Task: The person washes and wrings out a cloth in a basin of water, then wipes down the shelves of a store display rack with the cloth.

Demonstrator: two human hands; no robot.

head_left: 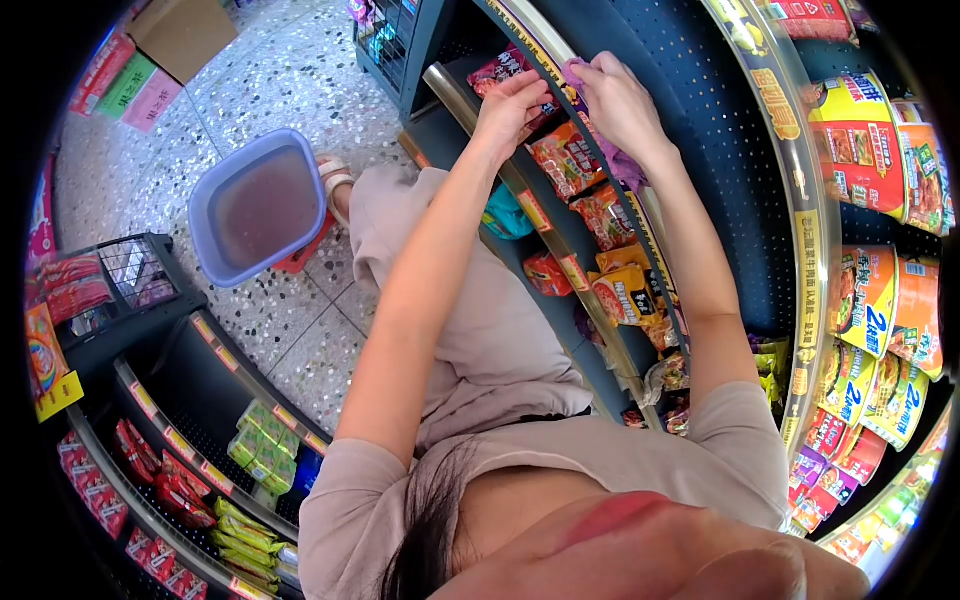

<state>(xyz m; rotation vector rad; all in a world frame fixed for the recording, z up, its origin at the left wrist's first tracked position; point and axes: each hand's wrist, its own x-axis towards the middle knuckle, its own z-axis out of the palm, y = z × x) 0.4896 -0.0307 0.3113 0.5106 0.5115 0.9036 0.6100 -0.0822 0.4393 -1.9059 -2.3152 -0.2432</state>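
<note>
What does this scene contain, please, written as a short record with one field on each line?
Right hand: gripping a purple cloth at a shelf edge
Left hand: near the same edge, fingers curled; contact unclear
Shelf below the hands: bright food packets
Floor: speckled, with a blue-purple basin containing cloudy liquid
Right of view: shelved noodle tubs
Lower left: another rack with packaged goods

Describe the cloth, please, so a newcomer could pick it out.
At right stands dark shelving; find the right hand at a shelf's front edge. The cloth it holds is crumpled and purple, without the bright printing of neighbouring packets.
</note>
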